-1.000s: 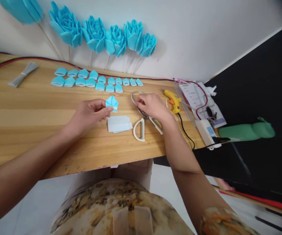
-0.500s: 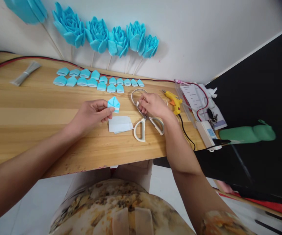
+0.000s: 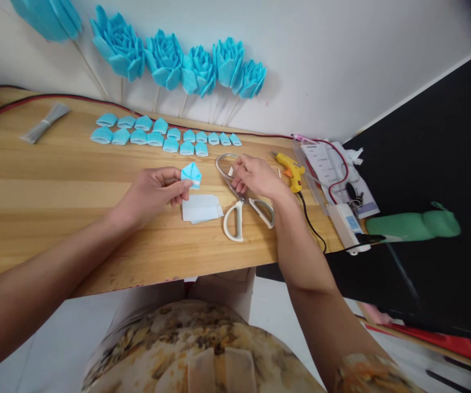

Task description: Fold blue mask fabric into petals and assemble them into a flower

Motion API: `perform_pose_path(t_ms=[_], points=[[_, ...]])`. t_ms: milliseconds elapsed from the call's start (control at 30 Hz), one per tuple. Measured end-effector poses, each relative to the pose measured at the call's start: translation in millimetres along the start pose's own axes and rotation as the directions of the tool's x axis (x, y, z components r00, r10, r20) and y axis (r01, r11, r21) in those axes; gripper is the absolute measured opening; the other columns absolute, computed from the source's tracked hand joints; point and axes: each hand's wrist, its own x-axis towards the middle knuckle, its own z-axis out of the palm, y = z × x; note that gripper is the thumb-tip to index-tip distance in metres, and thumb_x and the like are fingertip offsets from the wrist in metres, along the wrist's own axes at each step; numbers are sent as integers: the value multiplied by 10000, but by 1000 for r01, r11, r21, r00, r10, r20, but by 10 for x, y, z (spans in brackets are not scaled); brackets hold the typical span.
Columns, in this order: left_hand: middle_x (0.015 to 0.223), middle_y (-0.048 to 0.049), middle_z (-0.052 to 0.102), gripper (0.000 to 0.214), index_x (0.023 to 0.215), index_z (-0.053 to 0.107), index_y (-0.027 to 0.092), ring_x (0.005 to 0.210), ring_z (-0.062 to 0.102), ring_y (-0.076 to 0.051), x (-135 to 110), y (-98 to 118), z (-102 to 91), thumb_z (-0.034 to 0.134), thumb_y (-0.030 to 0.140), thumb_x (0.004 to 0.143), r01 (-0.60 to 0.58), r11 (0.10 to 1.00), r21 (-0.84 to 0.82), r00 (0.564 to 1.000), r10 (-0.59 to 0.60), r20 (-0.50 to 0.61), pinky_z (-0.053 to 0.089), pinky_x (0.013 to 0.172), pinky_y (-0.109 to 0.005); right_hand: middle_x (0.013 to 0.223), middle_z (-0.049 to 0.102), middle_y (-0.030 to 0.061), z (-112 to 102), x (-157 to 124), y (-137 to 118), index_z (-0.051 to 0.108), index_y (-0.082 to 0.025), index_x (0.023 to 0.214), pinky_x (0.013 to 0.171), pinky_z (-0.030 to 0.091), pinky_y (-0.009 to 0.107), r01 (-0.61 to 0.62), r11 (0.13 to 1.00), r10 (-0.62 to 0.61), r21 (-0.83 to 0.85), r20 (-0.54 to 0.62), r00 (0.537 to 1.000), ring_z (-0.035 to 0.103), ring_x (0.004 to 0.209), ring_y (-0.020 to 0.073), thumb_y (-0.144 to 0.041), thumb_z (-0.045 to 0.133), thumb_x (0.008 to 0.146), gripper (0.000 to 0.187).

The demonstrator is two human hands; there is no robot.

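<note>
My left hand point(image 3: 149, 191) pinches a folded light-blue paper petal point(image 3: 191, 174) just above the wooden table point(image 3: 55, 185). My right hand point(image 3: 255, 177) is curled with its fingertips pinched on a thin clear ring-shaped thing, perhaps a tape roll point(image 3: 224, 164), beside the petal. White-handled scissors point(image 3: 243, 210) lie open under my right hand. A small stack of pale paper squares point(image 3: 200, 207) rests between my hands.
Two rows of several folded blue petals point(image 3: 165, 136) lie farther back. Blue paper roses point(image 3: 186, 63) lean on the wall. A yellow glue gun point(image 3: 290, 168), power strip point(image 3: 346, 222), papers and keys sit right. A silver wire bundle point(image 3: 45, 123) lies far left.
My right hand has shifted slightly and lifted its pinch on the clear ring. My left hand holds the petal almost still.
</note>
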Motion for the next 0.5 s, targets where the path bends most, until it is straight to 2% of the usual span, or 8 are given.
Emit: perform_pose_path(t_ms=[100, 167, 233, 300, 367, 433, 500], points=[[635, 4, 645, 238, 667, 644, 183, 549, 520, -92, -5, 22, 4, 709, 388, 767, 1, 1000, 11, 1000, -1, -5, 453, 562, -212, 652, 687, 0, 8, -4, 0, 504, -216, 915, 486, 477, 241, 23, 1000, -23, -12, 25, 999, 647, 504, 144, -220, 433, 1006, 116], [633, 5, 644, 247, 658, 636, 182, 548, 520, -91, -9, 39, 11, 705, 391, 770, 7, 1000, 15, 1000, -7, -5, 448, 558, -211, 673, 703, 5, 30, -18, -17, 547, -211, 943, 541, 477, 251, 97, 985, -101, -145, -18, 995, 663, 549, 153, -230, 438, 1002, 125], [625, 7, 638, 258, 646, 626, 180, 543, 517, -89, -11, 51, 19, 701, 391, 774, 20, 1000, 9, 1000, -20, 4, 442, 552, -209, 737, 728, 21, 74, -42, -50, 598, -207, 957, 622, 477, 270, 184, 919, -239, -350, -119, 964, 686, 651, 171, -242, 465, 992, 142], [623, 9, 634, 258, 646, 624, 177, 541, 517, -84, -12, 53, 25, 696, 385, 781, 29, 1000, -4, 999, -29, 27, 442, 553, -205, 842, 747, 40, 140, -76, -93, 633, -206, 967, 690, 473, 291, 253, 835, -403, -489, -231, 885, 691, 760, 187, -265, 481, 989, 165], [625, 9, 632, 257, 656, 628, 174, 543, 521, -82, -10, 44, 26, 695, 384, 788, 30, 999, -21, 998, -29, 55, 445, 555, -202, 911, 747, 47, 221, -114, -136, 651, -209, 971, 724, 476, 301, 339, 788, -543, -513, -320, 777, 678, 805, 183, -291, 477, 998, 194], [632, 6, 635, 260, 668, 632, 172, 547, 529, -84, -7, 28, 23, 694, 392, 793, 27, 999, -37, 996, -24, 84, 449, 555, -202, 899, 738, 42, 300, -148, -173, 662, -215, 955, 739, 487, 305, 456, 741, -652, -493, -367, 663, 662, 793, 167, -296, 470, 1006, 214], [627, 5, 632, 270, 665, 630, 173, 544, 531, -86, -4, 9, 20, 689, 402, 797, 20, 999, -48, 994, -14, 112, 449, 549, -202, 851, 727, 36, 365, -171, -200, 669, -222, 936, 745, 498, 316, 556, 672, -737, -489, -366, 568, 654, 781, 164, -289, 474, 1006, 218]])
